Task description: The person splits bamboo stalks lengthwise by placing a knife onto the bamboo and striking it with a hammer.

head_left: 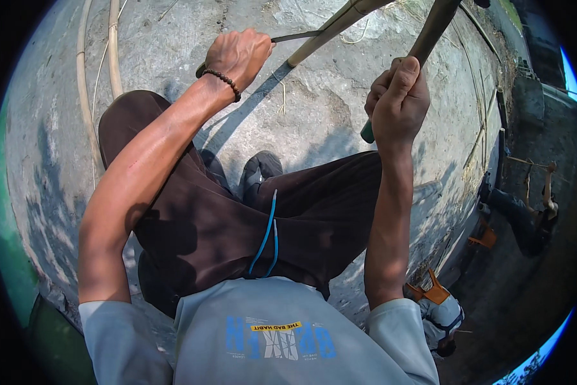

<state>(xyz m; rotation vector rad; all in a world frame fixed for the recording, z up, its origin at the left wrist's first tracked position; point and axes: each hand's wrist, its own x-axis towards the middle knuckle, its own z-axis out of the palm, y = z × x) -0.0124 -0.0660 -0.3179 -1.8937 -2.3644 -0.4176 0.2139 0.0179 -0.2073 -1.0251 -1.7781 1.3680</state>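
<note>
While the left hand (240,54) grips a thin blade (298,36) at the bamboo pole (333,30), the right hand (399,96) clenches a dark shaft (433,31). Blade-work seems underway; next needs steadiness.

Long tan bamboo poles (114,58) lying on sunlit, rough grey concrete ground (163,48) mark an outdoor work yard.

pole (337,27): smooth bamboo | blade (298,36): metal | floor (320,96): rough concrete | trousers (237,231): matt cloth
</note>
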